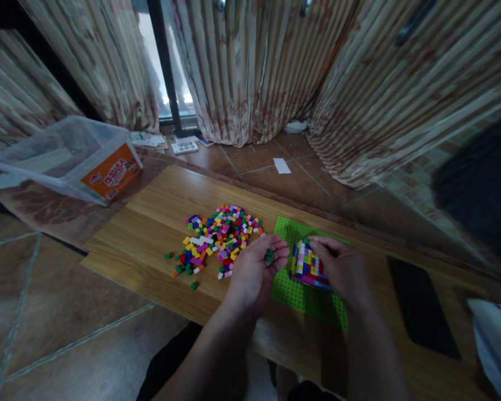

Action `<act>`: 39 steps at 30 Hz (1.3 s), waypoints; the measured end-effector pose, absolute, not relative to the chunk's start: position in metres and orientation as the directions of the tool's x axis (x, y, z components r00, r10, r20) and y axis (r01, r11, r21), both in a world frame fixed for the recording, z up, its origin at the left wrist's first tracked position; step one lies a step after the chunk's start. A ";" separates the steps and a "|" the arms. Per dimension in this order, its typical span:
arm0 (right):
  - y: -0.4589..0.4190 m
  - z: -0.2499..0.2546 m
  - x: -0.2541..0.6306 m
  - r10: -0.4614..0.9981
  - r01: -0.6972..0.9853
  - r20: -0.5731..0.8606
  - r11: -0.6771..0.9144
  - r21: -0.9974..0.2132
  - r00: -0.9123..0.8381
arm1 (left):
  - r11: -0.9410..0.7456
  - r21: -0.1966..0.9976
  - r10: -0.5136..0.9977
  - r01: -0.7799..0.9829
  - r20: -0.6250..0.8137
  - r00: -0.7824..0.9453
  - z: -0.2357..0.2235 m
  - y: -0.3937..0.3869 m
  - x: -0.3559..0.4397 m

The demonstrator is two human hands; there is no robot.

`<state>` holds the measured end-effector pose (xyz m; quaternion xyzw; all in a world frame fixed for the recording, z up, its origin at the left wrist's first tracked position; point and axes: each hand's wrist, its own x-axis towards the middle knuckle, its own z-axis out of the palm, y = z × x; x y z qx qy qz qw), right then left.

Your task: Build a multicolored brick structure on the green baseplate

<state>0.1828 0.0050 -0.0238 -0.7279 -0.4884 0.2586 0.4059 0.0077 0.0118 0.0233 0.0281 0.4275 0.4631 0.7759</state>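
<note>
My left hand [256, 264] is turned palm up, fingers curled, cupping a few small green bricks [269, 256]. Beside it, a multicoloured block of stacked toy bricks [304, 264] stands on a bright green studded baseplate [286, 287]. My right hand [338, 262] reaches over the block's far right side, thumb and fingertips pinched at its top edge on a small green brick [306, 240]. The fingers partly cover that brick and the block's right part. Left of my left hand lies a loose heap of small bricks [223, 231] in many colours.
A clear plastic bin [70, 161] with an orange label stands at the far left of the wooden table [150, 223]. On the right lie a dark phone-like slab [421, 306] and a whitish bag-like thing [496, 328]. Long curtains [242, 72] hang behind; a white paper [281, 165] lies on the floor.
</note>
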 end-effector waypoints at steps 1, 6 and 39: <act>0.004 -0.026 0.184 0.925 0.492 0.013 -0.190 -0.850 0.380 | 0.569 0.430 0.742 -0.701 -0.636 0.211 0.023 0.012 0.008; -0.003 -0.025 0.188 0.903 0.519 0.166 -0.071 -0.852 0.397 | 0.577 0.378 0.743 -0.724 -0.611 0.274 0.021 0.010 0.009; -0.020 0.006 0.178 0.863 0.545 0.271 -0.007 -0.839 0.427 | 0.583 0.424 0.745 -0.693 -0.619 0.247 0.019 0.008 0.010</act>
